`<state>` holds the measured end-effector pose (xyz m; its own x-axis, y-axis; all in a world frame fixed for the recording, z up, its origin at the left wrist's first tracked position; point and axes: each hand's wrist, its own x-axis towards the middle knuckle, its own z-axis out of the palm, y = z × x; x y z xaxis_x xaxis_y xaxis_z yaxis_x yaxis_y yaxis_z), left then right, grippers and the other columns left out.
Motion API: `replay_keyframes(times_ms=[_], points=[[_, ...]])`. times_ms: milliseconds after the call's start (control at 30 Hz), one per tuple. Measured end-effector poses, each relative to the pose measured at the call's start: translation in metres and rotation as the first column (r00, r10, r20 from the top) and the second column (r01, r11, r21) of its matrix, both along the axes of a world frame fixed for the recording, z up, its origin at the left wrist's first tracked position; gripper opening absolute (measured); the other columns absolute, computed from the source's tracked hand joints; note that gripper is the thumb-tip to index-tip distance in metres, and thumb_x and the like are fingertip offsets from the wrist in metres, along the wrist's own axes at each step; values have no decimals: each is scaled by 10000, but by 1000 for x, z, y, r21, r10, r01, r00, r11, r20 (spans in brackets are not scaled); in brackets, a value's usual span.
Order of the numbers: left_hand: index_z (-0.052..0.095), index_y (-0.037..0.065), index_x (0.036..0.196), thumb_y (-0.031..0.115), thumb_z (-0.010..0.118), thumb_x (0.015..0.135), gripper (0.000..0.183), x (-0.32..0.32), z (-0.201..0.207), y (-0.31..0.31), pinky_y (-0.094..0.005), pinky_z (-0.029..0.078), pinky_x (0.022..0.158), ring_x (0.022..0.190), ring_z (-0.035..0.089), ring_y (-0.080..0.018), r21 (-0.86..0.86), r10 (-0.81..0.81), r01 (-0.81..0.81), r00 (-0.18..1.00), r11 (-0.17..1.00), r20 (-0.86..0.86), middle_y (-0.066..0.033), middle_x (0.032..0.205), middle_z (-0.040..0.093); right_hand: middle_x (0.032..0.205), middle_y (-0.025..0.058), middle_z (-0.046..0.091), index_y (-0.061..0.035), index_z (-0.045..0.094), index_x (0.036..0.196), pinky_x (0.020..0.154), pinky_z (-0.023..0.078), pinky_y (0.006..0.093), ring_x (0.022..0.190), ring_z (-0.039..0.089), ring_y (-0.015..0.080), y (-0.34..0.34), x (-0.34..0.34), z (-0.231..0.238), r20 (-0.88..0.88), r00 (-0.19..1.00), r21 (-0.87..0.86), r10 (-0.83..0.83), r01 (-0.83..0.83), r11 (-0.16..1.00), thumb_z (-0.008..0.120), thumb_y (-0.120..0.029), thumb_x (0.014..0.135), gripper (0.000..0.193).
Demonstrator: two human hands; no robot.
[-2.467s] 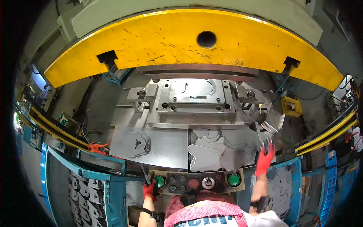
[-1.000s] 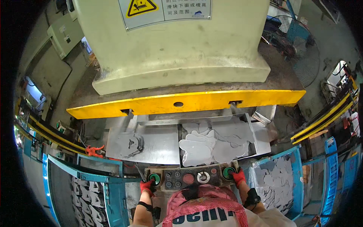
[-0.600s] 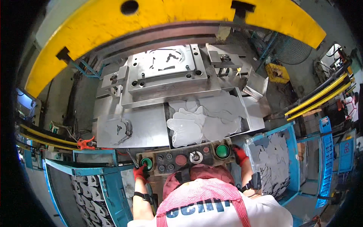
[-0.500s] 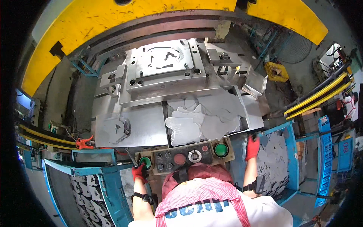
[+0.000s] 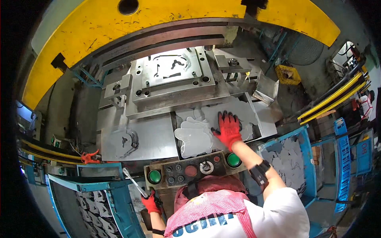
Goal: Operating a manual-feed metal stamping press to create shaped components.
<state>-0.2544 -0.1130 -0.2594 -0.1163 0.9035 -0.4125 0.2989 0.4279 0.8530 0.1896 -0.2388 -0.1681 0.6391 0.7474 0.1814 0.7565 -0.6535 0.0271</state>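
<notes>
My right hand [image 5: 229,129], in a red glove with dark fingertips, lies with fingers spread on the thin, flat grey metal sheets [image 5: 194,139] on the press table. The sheets overlap and have curved outlines. My left hand [image 5: 151,202], also red-gloved, is low beside the control panel [image 5: 186,172], closed around a silver metal rod [image 5: 135,182]. The rod slants up and left to a rounded end. A green button [image 5: 154,176] sits just above that hand. Another green button [image 5: 233,160] is below my right wrist.
Beyond the sheets stands a steel die [image 5: 170,73] with cut-outs, under the yellow press frame [image 5: 166,12]. Dark cut pieces [image 5: 129,142] lie on the left plate. Blue bins flank me: the left [image 5: 119,202] holds shaped parts, the right [image 5: 309,166] grey pieces.
My right hand has moved from beside the right bin leftward onto the metal sheets. My left hand has come off the green button and dropped lower, and the rod now swings out to the left.
</notes>
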Motion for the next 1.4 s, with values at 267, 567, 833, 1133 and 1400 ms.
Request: replay_keyframes(times_ms=[267, 567, 833, 1133, 1400], points=[[529, 20, 871, 11, 650, 696, 212, 48, 7, 30, -261, 407, 553, 643, 480, -113, 24, -181, 188, 894, 982, 411, -23, 712, 493, 1300, 191, 267, -144, 301, 1286, 940, 173, 584, 1201, 209, 408, -20, -12, 47, -115, 985, -51, 131, -138, 989, 680, -545, 491, 968], [496, 77, 829, 415, 534, 790, 343, 281, 207, 99, -298, 331, 337, 393, 431, -123, 34, -676, 708, 658, 706, 330, -20, 485, 417, 1220, 146, 408, -108, 385, 1211, 890, 318, 515, 1104, 383, 377, -25, 11, 8, 139, 912, -183, 387, -360, 915, 584, -312, 687, 596], [532, 95, 685, 433, 508, 790, 354, 353, 218, 139, -280, 264, 347, 341, 351, -116, -84, -791, 800, 600, 594, 120, -8, 489, 442, 1237, 162, 394, -330, 503, 1114, 902, 330, 498, 1093, 380, 434, -59, -4, 51, 120, 979, 172, 164, -183, 968, 490, -143, 733, 424], [546, 38, 728, 400, 535, 800, 369, 275, 275, 92, -225, 317, 300, 354, 388, -94, 54, -642, 673, 675, 738, 364, -2, 491, 406, 1222, 79, 441, -301, 518, 1124, 826, 409, 387, 984, 485, 326, -86, -14, 61, -126, 991, 147, 46, -28, 989, 597, -50, 594, 591], [552, 61, 886, 216, 606, 782, 194, 84, 159, 60, -229, 339, 372, 426, 426, -65, 3, -353, 362, 908, 932, 227, 9, 619, 521, 1210, 154, 448, -50, 467, 1178, 938, 318, 326, 1139, 405, 288, -112, -10, 24, -519, 832, 547, 198, 145, 825, 472, 121, 642, 563]])
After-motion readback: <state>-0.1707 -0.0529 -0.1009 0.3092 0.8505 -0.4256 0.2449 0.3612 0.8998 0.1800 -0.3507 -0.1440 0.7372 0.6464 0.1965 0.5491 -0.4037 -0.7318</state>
